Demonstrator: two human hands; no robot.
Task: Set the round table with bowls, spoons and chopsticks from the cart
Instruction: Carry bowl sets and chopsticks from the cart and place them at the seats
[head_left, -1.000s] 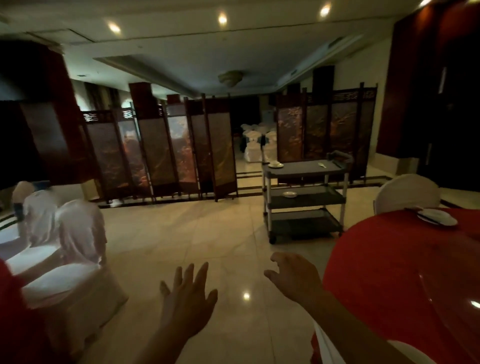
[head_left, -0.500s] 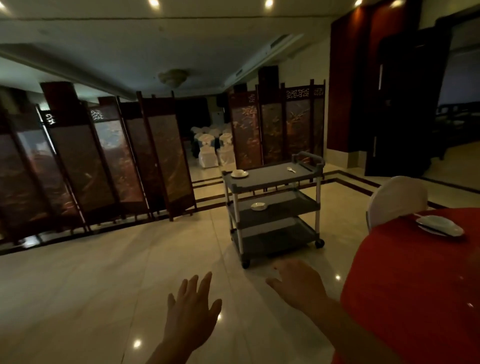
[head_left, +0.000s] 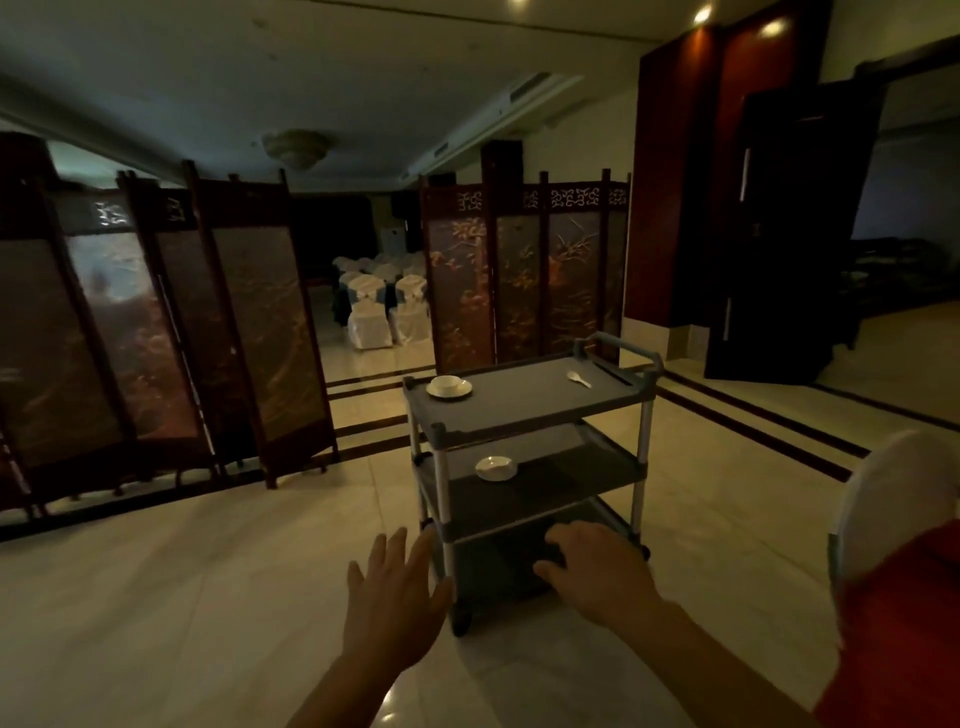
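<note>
While you faced the cart (head_left: 519, 410), the head view held: left hand (head_left: 395, 592), fingers spread, empty; right hand (head_left: 597, 571), loosely curled, empty; bowl (head_left: 449, 386) and spoon (head_left: 578, 379) on the top shelf; round table (head_left: 909, 649) at your right. Best was stepping close before lifting the bowl

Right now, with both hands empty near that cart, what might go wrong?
The cart stands on wheels on a glossy floor; a bump might roll it. The bowl on its saucer sits by a top corner and could get knocked off.
</note>
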